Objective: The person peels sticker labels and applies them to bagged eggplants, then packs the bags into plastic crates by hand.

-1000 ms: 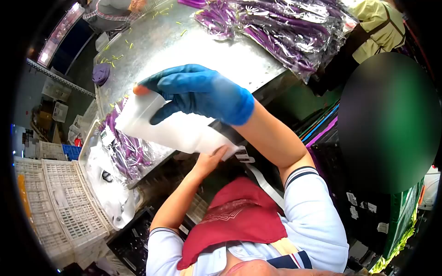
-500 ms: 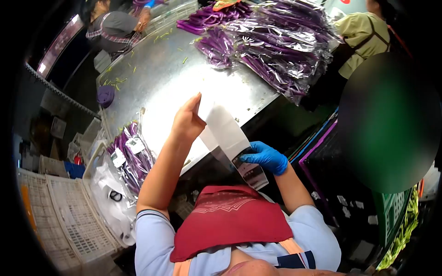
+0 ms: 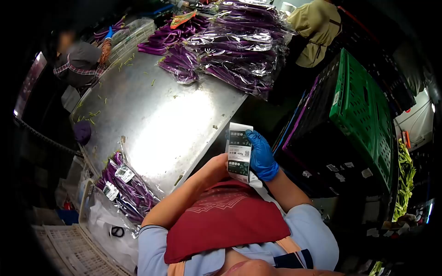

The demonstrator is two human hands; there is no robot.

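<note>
A strip of printed labels (image 3: 239,154), white with dark green panels, is held upright in front of my chest. My right hand (image 3: 262,158), in a blue glove, grips its right side with the thumb on the front. At the lower left edge of the strip, my bare left hand (image 3: 217,168) is closed against it, its fingertips hidden behind the labels. White backing paper (image 3: 258,183) hangs below the right hand. To the left, bagged eggplants (image 3: 126,181) with white labels lie at the table corner.
The metal table (image 3: 138,101) bears a large pile of bagged eggplants (image 3: 244,46) and scattered green scraps. Green crates (image 3: 363,110) and black crates (image 3: 313,142) stand at right. White baskets (image 3: 69,248) are at lower left. Two other people (image 3: 80,64) work at the far side.
My left hand has come down from above the table to the strip. The strip's printed side now faces up, and my right hand has risen slightly. The camera view has shifted.
</note>
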